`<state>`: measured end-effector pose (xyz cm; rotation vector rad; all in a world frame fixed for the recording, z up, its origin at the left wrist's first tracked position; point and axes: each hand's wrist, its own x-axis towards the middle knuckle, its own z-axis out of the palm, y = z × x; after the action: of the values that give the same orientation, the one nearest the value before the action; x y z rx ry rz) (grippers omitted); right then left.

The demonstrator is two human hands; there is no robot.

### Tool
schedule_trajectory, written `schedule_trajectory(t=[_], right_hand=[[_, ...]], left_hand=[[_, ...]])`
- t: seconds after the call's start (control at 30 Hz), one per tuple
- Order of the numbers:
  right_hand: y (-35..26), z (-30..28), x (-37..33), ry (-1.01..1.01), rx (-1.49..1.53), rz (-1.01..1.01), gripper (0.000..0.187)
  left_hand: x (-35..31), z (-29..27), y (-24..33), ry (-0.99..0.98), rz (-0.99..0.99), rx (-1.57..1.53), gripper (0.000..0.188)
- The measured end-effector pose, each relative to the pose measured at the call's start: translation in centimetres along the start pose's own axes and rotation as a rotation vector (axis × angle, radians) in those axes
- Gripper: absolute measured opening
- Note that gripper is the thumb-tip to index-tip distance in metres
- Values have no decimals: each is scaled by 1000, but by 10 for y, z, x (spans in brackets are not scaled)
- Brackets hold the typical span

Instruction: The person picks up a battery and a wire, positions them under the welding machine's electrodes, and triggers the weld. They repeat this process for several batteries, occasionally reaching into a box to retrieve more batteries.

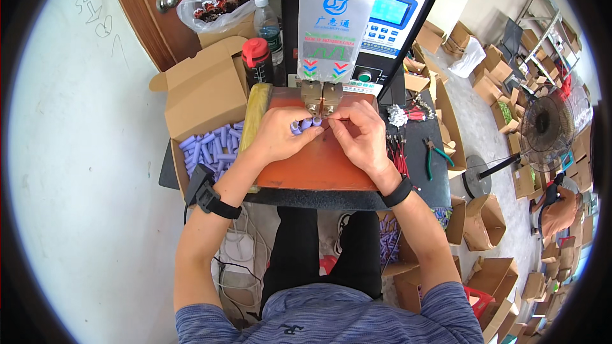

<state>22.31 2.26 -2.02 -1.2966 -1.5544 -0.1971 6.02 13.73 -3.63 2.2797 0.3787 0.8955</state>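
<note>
My left hand [280, 132] is closed around a short row of purple cylindrical battery cells [306, 124], their ends facing the welding machine. Right above the cells are the two metal electrode tips [321, 103] of a spot welder [336, 32]. From the other side my right hand [362, 137] pinches what looks like a thin dark wire at the end of the nearest cell; the fingers partly hide it. Both hands are over an orange-brown mat [312, 169] on the black bench.
Left of the mat stands an open cardboard box [207, 92] full of purple cells [213, 146], with a red-lidded bottle [257, 60] behind. To the right lie red wire leads [398, 153], white connectors [398, 114] and green-handled pliers [430, 158]. A fan [547, 129] stands farther right, among cartons.
</note>
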Motion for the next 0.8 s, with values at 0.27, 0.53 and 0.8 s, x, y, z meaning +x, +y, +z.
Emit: schedule_trajectory(t=[0.27, 0.53, 0.8], right_hand=[[1, 0, -1, -28, 21, 39, 7], [1, 5, 0, -14, -12, -9, 7], [2, 4, -1, -14, -30, -21, 7]], left_hand=[[3, -2, 10, -81, -112, 1, 26], [3, -2, 11, -59, -72, -26, 24], [5, -4, 14, -79, -101, -27, 25]])
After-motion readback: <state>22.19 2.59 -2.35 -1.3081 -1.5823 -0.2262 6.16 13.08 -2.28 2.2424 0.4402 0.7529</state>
